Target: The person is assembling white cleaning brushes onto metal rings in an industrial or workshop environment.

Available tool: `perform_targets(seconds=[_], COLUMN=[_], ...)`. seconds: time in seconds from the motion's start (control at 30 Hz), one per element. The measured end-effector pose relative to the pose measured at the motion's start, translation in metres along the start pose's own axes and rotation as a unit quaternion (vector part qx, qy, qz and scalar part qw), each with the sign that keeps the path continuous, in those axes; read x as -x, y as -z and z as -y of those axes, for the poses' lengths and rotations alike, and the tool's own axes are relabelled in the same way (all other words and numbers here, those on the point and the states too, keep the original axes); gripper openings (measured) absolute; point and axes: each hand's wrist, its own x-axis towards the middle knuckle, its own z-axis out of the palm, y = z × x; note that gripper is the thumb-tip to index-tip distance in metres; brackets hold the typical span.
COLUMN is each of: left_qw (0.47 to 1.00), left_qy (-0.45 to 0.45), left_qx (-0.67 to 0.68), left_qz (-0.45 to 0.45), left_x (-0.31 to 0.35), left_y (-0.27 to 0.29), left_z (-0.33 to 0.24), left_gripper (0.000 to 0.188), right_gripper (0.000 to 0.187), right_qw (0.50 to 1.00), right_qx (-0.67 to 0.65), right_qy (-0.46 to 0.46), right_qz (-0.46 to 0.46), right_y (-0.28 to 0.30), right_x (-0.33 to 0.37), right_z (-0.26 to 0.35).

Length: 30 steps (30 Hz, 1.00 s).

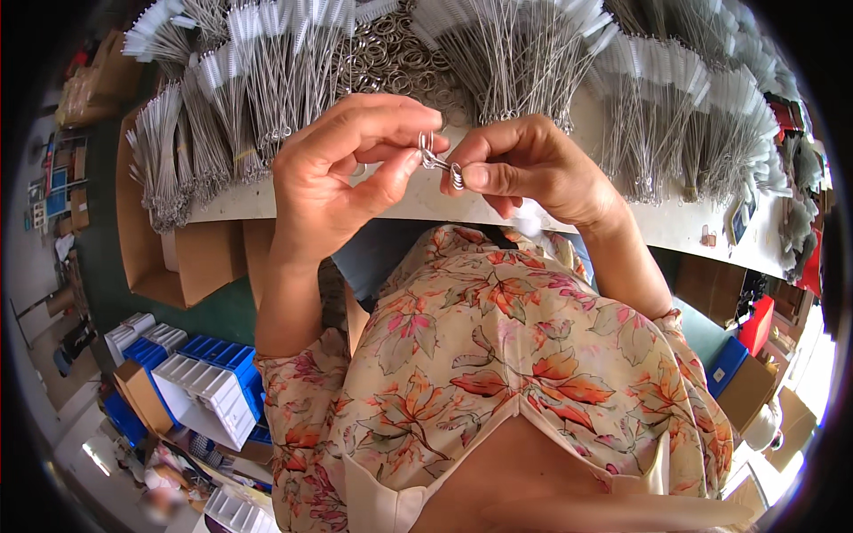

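Note:
My left hand [342,169] is raised over the front edge of the table, its thumb and forefinger pinched on small silvery metal rings [427,147]. More rings, in a close row [457,177], sit at the fingertips of my right hand [542,169], which pinches them between thumb and forefinger. A short metal piece joins the two groups; how they link is too small to make out. Beyond my hands lies a heap of loose metal rings [391,58]. Bundles of wire brushes [289,75] with white bristles and twisted wire stems flank the heap.
More brush bundles [653,107] cover the right of the white table [657,226]. Below its left edge stands an open cardboard box [209,262]. Blue and white plastic crates [209,391] are on the floor at left. Cardboard and a blue folder-like object [729,366] stand at right.

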Motion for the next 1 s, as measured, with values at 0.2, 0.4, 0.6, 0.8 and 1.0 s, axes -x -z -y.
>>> perform_targets(seconds=[0.2,0.4,0.6,0.8,1.0], left_qw=[0.991,0.975,0.973,0.980,0.947], left_qy=[-0.077,-0.140,-0.133,-0.081,-0.100], left_qx=[-0.026,-0.160,-0.181,-0.184,-0.291], left_qz=[-0.104,-0.058,-0.046,0.002,0.095], left_x=[-0.014,-0.028,-0.033,-0.042,-0.057], left_y=[-0.020,-0.016,-0.011,-0.003,0.012], left_z=[-0.015,-0.033,-0.041,-0.050,-0.056], left_gripper=[0.030,0.037,0.034,0.030,0.020], right_gripper=[0.017,0.017,0.015,0.013,0.015], right_qw=[0.989,0.973,0.973,0.974,0.976], right_qx=[-0.050,-0.011,0.010,0.100,0.045], right_qy=[0.092,0.178,0.178,0.176,0.192], right_qz=[-0.102,-0.147,-0.145,-0.102,-0.095], right_y=[-0.005,-0.016,-0.011,-0.002,-0.003], right_x=[0.009,0.006,0.003,0.002,0.004], right_z=[0.029,0.049,0.052,0.051,0.053])
